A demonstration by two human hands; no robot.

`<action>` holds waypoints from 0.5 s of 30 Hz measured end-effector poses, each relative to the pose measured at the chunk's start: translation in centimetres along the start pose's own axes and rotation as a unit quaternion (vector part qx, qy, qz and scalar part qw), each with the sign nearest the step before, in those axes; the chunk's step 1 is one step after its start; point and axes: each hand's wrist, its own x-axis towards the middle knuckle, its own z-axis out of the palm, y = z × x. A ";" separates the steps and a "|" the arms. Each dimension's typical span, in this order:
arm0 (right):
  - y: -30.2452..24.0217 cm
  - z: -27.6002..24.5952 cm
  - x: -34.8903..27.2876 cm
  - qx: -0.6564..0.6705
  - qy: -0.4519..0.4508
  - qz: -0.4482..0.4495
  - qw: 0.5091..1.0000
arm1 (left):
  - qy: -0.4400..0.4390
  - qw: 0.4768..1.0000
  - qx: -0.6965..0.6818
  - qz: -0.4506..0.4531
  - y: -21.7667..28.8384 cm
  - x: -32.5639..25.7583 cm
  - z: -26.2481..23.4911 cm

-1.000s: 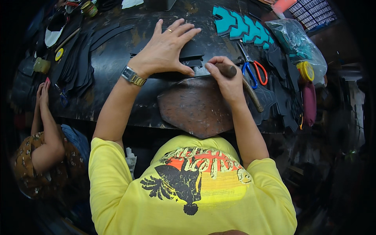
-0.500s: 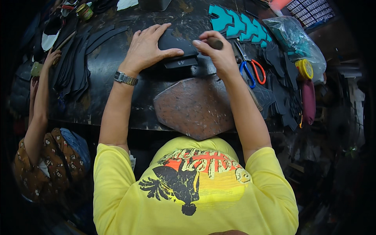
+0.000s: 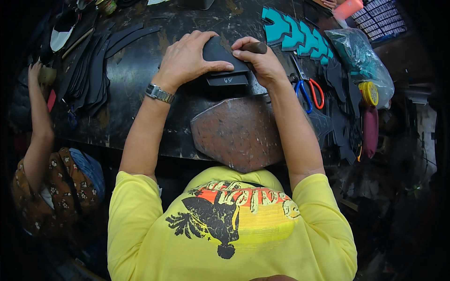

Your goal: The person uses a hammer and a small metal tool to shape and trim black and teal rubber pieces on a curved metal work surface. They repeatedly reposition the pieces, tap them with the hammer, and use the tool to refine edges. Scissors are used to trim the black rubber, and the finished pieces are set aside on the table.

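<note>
Black leather pieces (image 3: 224,63) lie pressed under the flattened left hand (image 3: 187,60); right hand (image 3: 262,63) grips what seems a wooden-handled tool (image 3: 254,47).

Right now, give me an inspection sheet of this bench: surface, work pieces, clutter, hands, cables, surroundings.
Surface: dark, stained workbench, with a worn brown pad at its near edge.
Job's things: black flat piece lying on a small stack of black pieces; dark-handled tool.
Clutter: teal cut pieces, scissors with blue and red handles, black strips, plastic bag, yellow round thing.
Hands: left hand presses on the black flat piece; right hand grips the tool.
Cables: nothing seen.
Surroundings: another person at the bench's left end.
</note>
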 end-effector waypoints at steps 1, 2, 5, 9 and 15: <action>-0.1 -0.2 -0.1 0.031 -0.014 0.011 0.999 | 0.000 1.000 -0.003 0.001 0.0 0.0 0.0; -0.3 -0.4 0.0 0.031 -0.008 0.034 0.999 | -0.001 1.000 -0.005 0.001 -0.1 0.0 0.1; -0.5 0.0 0.8 0.025 -0.012 0.046 0.999 | 0.008 1.000 -0.010 0.010 -0.2 0.0 0.4; -0.3 1.1 2.0 -0.007 -0.029 0.061 0.998 | 0.012 1.000 -0.004 0.015 -0.2 0.0 0.5; -0.4 -0.2 1.2 0.029 -0.050 0.080 0.995 | 0.002 1.000 0.005 0.017 0.2 -0.2 0.1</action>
